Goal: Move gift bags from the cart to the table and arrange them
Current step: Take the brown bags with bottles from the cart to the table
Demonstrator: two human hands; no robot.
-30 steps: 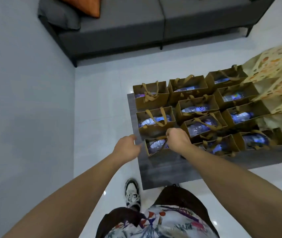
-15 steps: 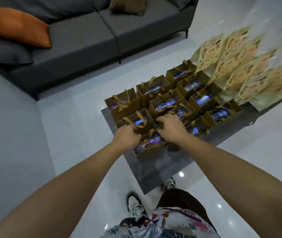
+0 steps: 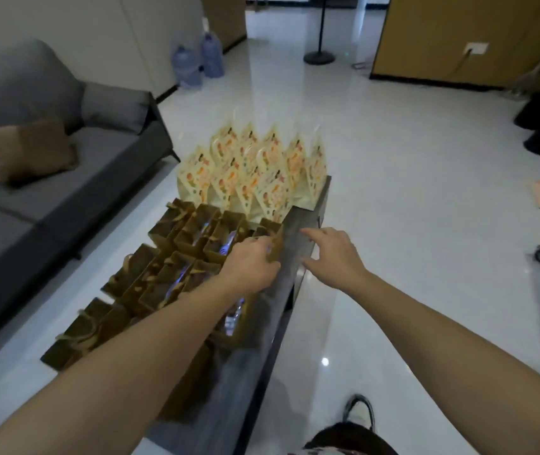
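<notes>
Right hand (image 3: 334,254) lifted off, gift bag (image 3: 273,239) beside left hand (image 3: 250,262)

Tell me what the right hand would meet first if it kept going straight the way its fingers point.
Probably the brown gift bag that the left hand is touching. The right hand is open, fingers aimed left across the bare strip of the table toward that bag's side. Depth is unclear, so it might pass above it.

Our left hand (image 3: 249,264) covers the fingers, so we cannot tell its hold on the brown gift bag (image 3: 273,243). Left forearm hides nearer bags. Brown bags (image 3: 163,274) motion-blurred. Tabletop (image 3: 281,290) near end cut off at bottom edge.
</notes>
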